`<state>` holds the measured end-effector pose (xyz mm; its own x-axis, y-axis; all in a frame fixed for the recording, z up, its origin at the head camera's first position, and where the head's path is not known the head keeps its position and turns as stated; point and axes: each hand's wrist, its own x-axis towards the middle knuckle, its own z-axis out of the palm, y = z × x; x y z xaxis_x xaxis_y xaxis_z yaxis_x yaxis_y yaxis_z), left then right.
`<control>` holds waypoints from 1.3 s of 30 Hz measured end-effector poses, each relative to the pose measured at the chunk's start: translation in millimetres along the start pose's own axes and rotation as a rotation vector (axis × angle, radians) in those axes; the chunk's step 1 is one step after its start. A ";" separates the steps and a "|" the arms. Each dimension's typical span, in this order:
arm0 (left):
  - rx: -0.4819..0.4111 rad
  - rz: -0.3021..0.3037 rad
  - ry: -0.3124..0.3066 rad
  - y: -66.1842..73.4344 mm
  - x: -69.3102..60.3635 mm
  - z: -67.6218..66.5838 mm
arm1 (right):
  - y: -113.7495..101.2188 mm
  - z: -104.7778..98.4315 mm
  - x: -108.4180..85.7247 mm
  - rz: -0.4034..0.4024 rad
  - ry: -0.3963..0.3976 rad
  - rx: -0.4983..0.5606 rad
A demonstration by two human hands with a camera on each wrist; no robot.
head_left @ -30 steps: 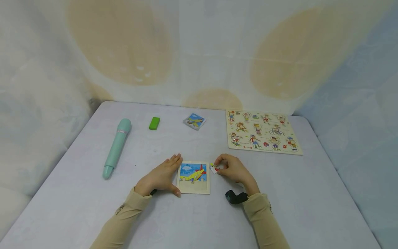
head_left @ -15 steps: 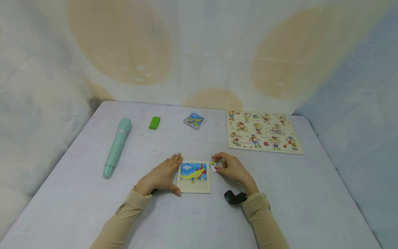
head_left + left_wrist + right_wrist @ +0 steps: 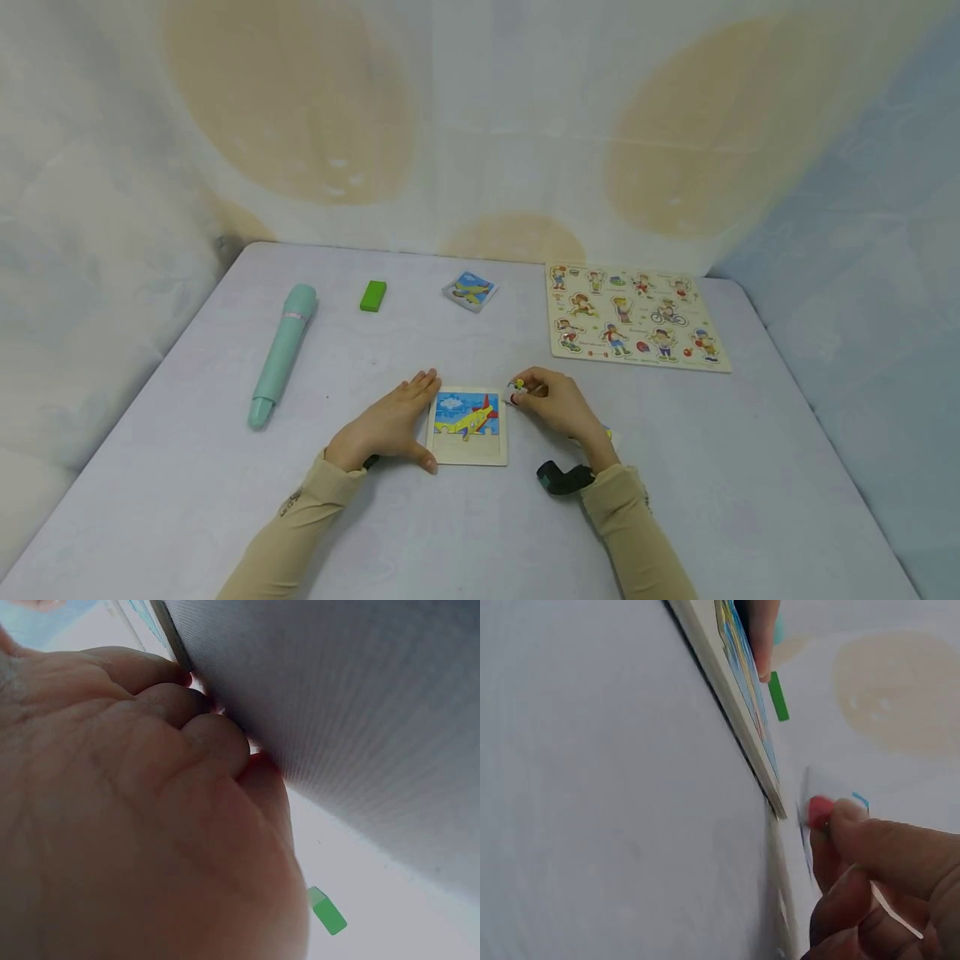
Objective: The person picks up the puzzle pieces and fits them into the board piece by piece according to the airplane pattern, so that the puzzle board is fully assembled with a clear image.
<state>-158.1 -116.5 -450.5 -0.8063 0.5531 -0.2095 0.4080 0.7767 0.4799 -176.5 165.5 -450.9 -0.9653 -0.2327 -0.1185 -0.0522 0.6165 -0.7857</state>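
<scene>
A small wooden jigsaw tray (image 3: 465, 452) lies in the middle of the table. Its upper part shows a yellow airplane on blue sky; bare wood shows along the bottom. My left hand (image 3: 390, 422) rests at its left side, fingers extended and thumb by the lower left corner. Just off the tray's right edge, my right hand (image 3: 558, 404) pinches a puzzle piece (image 3: 514, 390), white with red and yellow, between thumb and fingers. The right wrist view shows the piece's red part (image 3: 820, 813) beside the thumb. Partly hidden under the right wrist is another piece (image 3: 608, 432).
Toward the back lie a green block (image 3: 372, 296) and a small airplane picture packet (image 3: 471, 292). A mint-green microphone-shaped stick (image 3: 282, 357) is on the left. At the back right lies a wooden board with children figures (image 3: 637, 321). Curtains rise behind the table.
My right hand has turned the puzzle piece and raised it slightly, drawing a little to the left. Part of another piece now shows by the right wrist. The left hand stays still.
</scene>
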 end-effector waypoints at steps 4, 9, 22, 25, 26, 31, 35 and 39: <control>0.004 -0.001 -0.003 -0.9 0.1 0.6 | -3.3 8.2 1.8 -0.011 0.003 0.112; 0.016 0.001 -0.003 -2.8 1.9 2.1 | -10.3 21.5 2.9 0.007 -0.063 0.242; 0.002 0.016 -0.006 -2.9 1.0 0.8 | -33.0 53.0 -6.8 0.022 -0.210 0.275; 0.002 0.019 -0.005 -3.3 0.5 1.0 | -36.8 57.8 -9.8 0.013 -0.231 0.268; 0.005 0.020 -0.005 -3.3 0.4 1.1 | -38.0 59.2 -10.7 0.011 -0.234 0.265; 0.002 0.014 -0.001 -3.0 0.1 1.0 | -43.6 64.7 -13.2 0.000 -0.231 0.238; 0.000 0.012 0.003 -1.3 -0.6 -0.1 | -46.5 68.7 -14.5 -0.006 -0.220 0.210; 0.005 0.014 0.005 -0.8 -1.0 -0.6 | -47.4 72.8 -16.2 -0.031 -0.195 0.166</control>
<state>-158.0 -117.8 -450.2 -0.8029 0.5620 -0.1986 0.4211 0.7707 0.4782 -139.7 85.2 -456.0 -0.8954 -0.4002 -0.1953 -0.0225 0.4787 -0.8777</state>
